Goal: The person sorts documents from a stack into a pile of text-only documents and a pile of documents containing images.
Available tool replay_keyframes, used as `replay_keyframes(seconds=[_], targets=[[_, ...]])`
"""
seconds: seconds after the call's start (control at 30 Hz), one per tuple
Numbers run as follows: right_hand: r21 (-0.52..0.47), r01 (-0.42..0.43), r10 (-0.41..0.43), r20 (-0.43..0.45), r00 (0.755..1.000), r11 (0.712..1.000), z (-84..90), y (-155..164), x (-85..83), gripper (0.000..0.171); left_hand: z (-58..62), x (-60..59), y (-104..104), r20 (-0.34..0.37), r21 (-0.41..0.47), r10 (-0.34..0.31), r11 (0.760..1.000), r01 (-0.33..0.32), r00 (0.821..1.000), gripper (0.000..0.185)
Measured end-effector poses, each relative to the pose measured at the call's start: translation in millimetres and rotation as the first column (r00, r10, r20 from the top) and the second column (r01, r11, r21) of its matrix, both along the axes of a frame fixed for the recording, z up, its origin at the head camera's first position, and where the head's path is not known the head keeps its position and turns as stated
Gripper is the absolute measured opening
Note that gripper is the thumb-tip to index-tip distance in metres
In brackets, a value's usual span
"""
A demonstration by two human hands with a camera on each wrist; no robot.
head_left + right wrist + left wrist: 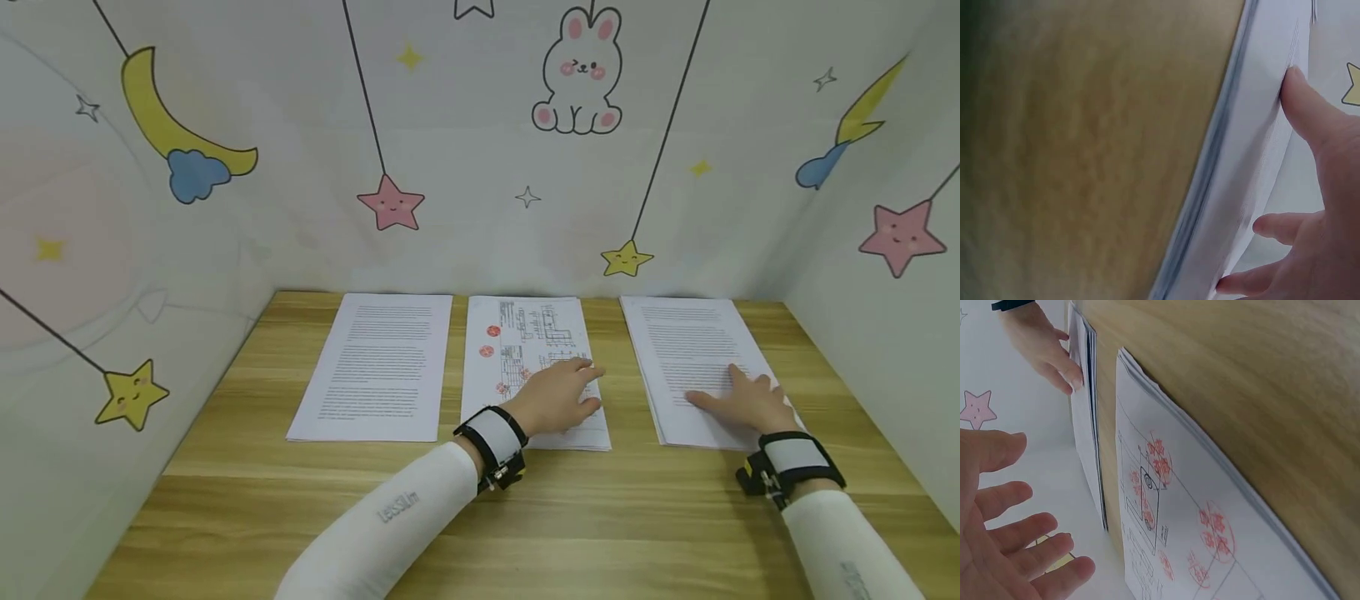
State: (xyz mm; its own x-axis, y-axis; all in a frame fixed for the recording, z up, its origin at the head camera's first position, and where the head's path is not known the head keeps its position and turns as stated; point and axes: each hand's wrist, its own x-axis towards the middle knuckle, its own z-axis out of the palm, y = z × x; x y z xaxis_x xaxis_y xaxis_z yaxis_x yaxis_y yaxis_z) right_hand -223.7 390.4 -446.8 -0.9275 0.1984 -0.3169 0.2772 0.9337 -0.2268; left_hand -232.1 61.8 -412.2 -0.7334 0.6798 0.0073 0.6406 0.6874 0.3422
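Left wall: yellow star (pixel 131 396) low down; yellow moon (pixel 176 125) with a blue cloud, higher up and further right.
Left stack: printed text stack (pixel 375 367), flat on the wooden desk (pixel 600 517), rows of type on the top sheet, well apart from both hands.
Middle stack: drawing stack (pixel 480 396), beside the text stack with a strip of desk between; line drawings and red stamps on its top sheet; sheet edges slightly uneven.
Left hand: left hand (pixel 555 396) above the drawing stack, released; fingers extended and spread, holding nothing; fingertips reach past the stack's right edge. Wrist wears a black-and-white strap (pixel 491 437) over a white sleeve.
Back wall: rabbit drawing (pixel 577 75) above the drawing stack, right of centre.
Right stack: second text stack (pixel 686 342), flat, several sheets thick.
Right hand: right hand (pixel 750 404) on this stack, fingers spread, thumb tip touching the top sheet; grasping nothing.
Right wall: pink star (pixel 902 237).
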Motion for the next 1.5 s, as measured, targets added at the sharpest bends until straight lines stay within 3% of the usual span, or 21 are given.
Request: replay_keyframes(seconds=[0.1,0.43,0.7,0.93,1.2,1.33,1.5], targets=[[-0.006,0.03,-0.03,0.035,0.999,1.0,0.8,1,0.3,0.124,-0.5,3.8,8,0.007,-0.035,-0.048,0.998,0.049,0.999,0.05],[-0.007,0.071,-0.071,0.033,0.997,0.997,1.5,3,0.2,0.129,-7.8,13.6,29,-0.009,-0.127,-0.161,0.979,0.158,0.987,0.051],[-0.001,0.092,-0.092,0.057,0.994,0.996,-1.6,1,0.3,0.128,-17.5,19.1,34,0.03,-0.17,-0.173,0.97,0.176,0.984,0.053],[-0.008,0.075,-0.074,0.067,0.995,0.997,-1.9,-3,2.8,0.128,-22.3,22.4,42,0.006,-0.181,-0.214,0.961,0.211,0.977,0.052],[-0.025,0.067,-0.065,0.058,0.996,0.997,-2.0,-14,3.9,0.127,-23.6,27.0,50,0.028,-0.202,-0.235,0.951,0.235,0.972,0.052],[-0.035,0.063,-0.062,0.023,0.998,0.997,0.7,-18,4.6,0.122,-25.0,28.4,54,0.026,-0.216,-0.242,0.946,0.242,0.97,0.051],[-0.026,0.132,-0.133,-0.059,0.989,0.991,10.2,-13,4.5,0.112,-29.2,30.0,61,-0.011,-0.251,-0.255,0.937,0.244,0.967,0.051]])
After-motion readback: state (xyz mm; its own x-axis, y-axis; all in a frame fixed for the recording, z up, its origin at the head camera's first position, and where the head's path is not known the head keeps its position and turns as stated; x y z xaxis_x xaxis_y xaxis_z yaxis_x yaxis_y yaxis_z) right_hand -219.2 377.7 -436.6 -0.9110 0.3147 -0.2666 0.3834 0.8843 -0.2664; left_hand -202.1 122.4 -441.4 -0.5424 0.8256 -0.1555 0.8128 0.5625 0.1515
